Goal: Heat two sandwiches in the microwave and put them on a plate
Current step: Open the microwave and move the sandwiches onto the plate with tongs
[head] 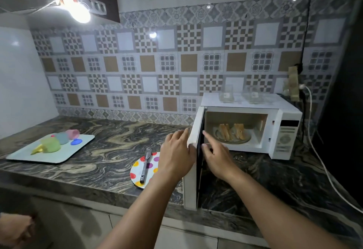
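Note:
A white microwave [282, 136] stands at the right of the counter with its door [193, 170] swung wide open toward me. Inside, two toasted sandwiches [232, 131] stand on the glass turntable plate [245, 140]. My left hand [176, 156] grips the outer edge of the door. On the door's inner side rests my right hand [215, 156], fingers spread and flat against it. Left of the door, a polka-dot plate [137, 168] lies on the counter with dark tongs [145, 167] across it.
A pale tray [64, 154] with several overturned coloured cups [57, 140] sits at the counter's left. Clear glass containers [226, 94] stand on top of the microwave. A white cable [322, 162] trails down the right side. Another person's hand [13, 229] shows at the bottom left.

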